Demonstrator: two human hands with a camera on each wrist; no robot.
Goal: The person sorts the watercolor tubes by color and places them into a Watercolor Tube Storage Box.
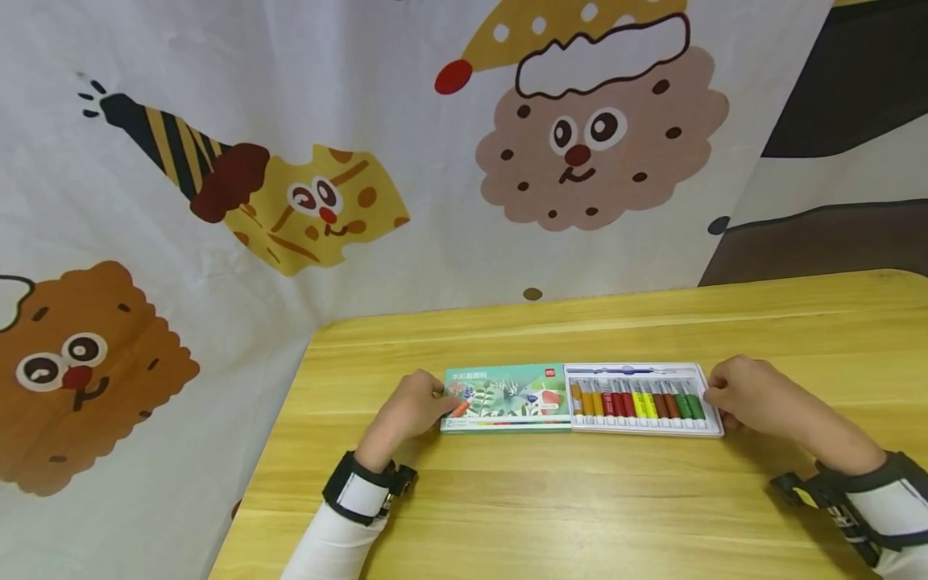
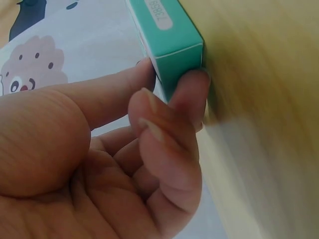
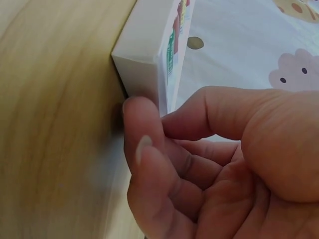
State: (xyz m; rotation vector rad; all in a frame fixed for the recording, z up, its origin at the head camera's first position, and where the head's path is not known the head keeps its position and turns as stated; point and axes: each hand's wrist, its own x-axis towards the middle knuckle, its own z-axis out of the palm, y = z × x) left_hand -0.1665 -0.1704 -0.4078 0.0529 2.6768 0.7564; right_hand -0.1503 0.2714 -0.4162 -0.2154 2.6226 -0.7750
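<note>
A green printed cardboard sleeve (image 1: 518,395) lies on the table with a white tray (image 1: 641,430) drawn far out of its right end. In the tray stand several paint tubes (image 1: 642,404) in orange, red, yellow, brown and green, and a thin paintbrush (image 1: 629,371) lies along its far side. My left hand (image 1: 411,409) pinches the sleeve's left end between thumb and fingers, as the left wrist view shows up close. At the opposite end, my right hand (image 1: 761,400) pinches the tray's outer edge. How far the tray still reaches inside the sleeve is hidden.
The wooden table (image 1: 493,515) extends around the box on all sides. Behind it and at the left hangs a white cloth (image 1: 428,266) printed with cartoon biscuits and cheese. Each wrist wears a black strap (image 1: 360,489) with a small camera.
</note>
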